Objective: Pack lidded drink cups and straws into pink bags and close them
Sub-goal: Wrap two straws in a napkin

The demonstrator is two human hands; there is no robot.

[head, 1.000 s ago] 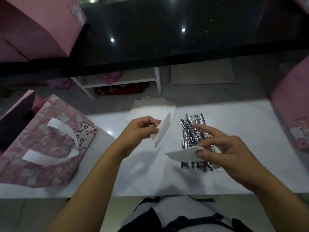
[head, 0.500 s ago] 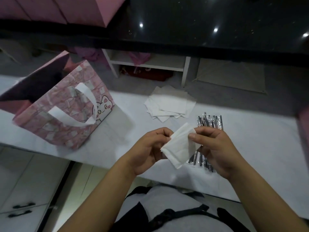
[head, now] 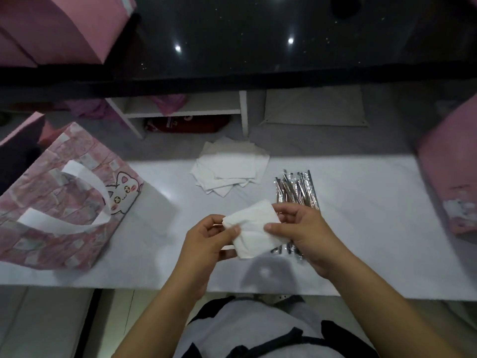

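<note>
Over the straws [head: 296, 189], both hands — left hand [head: 206, 244], right hand [head: 302, 233] — pinching a napkin [head: 254, 228]

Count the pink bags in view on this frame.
3: a cat-print bag lying on the counter at left, a bag cut off at the right edge, and pink bags top left, where several may overlap.

A takeaway drink shop's packing station, seen from behind a white counter [head: 361, 228] with a raised black glossy ledge [head: 232, 47] along its far side, like a service front. Supplies are laid out in bulk: a stack of white paper napkins [head: 229, 171], a bundle of foil-wrapped straws [head: 296, 189], and a pink bag [head: 51, 202] printed with a cartoon cat, with more pink bags [head: 64, 27] at the edges. Open white shelves [head: 180, 112] sit under the ledge, and the person wears a dark-strapped apron [head: 258, 332].
</note>
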